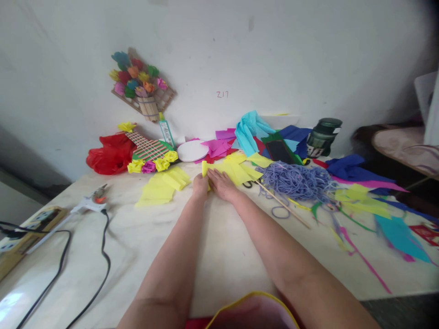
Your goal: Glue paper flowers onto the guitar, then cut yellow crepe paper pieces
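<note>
At the middle of the table, both my hands are on a yellow strip of crepe paper (pixel 236 172) with a folded or rolled end standing up. My left hand (pixel 200 185) is closed on that end, its fingertips partly hidden. Close beside it, my right hand (pixel 222 185) lies on the strip with fingers stretched out; its thumb is hidden. Another yellow crepe paper piece (pixel 159 188) rests to the left. A thin wooden stick (pixel 284 205) lies to the right, next to a tangled heap of purple yarn (pixel 297 180).
Behind my hands are a white disc (pixel 192 151), a glue tube (pixel 166 130), a stick craft with paper flowers (pixel 151 153), red material (pixel 111 155) and a dark phone-like slab (pixel 279 151). A green jar (pixel 322 137) stands back right. A glue gun (pixel 91 201) and power strip (pixel 29 233) lie left.
</note>
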A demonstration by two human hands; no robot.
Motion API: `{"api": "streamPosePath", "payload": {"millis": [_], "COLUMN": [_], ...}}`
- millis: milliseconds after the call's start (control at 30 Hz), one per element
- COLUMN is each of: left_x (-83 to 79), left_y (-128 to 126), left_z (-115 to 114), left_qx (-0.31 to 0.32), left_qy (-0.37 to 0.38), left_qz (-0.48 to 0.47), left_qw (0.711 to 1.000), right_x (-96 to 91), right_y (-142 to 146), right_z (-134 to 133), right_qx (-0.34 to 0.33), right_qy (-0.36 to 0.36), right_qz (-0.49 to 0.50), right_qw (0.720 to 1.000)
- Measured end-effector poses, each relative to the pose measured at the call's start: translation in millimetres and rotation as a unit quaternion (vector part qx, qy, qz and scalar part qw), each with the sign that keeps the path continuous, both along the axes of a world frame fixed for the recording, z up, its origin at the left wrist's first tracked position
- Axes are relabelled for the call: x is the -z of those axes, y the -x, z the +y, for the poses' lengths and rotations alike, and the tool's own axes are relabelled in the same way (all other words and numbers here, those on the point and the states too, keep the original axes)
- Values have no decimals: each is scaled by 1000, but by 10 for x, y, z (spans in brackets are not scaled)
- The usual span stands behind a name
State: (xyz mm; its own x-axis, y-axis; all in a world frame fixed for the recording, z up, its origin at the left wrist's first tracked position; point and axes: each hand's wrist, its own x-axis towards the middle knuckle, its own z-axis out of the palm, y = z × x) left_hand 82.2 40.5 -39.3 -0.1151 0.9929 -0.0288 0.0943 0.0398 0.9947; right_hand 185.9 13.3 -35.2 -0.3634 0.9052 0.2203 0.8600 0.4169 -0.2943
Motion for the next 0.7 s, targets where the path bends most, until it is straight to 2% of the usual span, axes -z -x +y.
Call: {"api": "streamPosePath", "payload": {"millis": [300,533,700], "left_x": [-15,-47,-62], "left_y": [-9,-18,-33], "left_z": [-8,-8,-13], "left_qx": [67,42,35], "left_qy": [-14,16,33], "left_qz": [-172,-189,-253], "left_qw": [983,981,966], "right_x": [-2,-20,-30], "right_y": [11,3,-1], "right_z": [9,-8,-11], "right_qx": [6,-4,-5], "right_qy": [-41,-46,-56], "right_qz": [-1,-8,-28], "right_qw": [999,999,998]}}
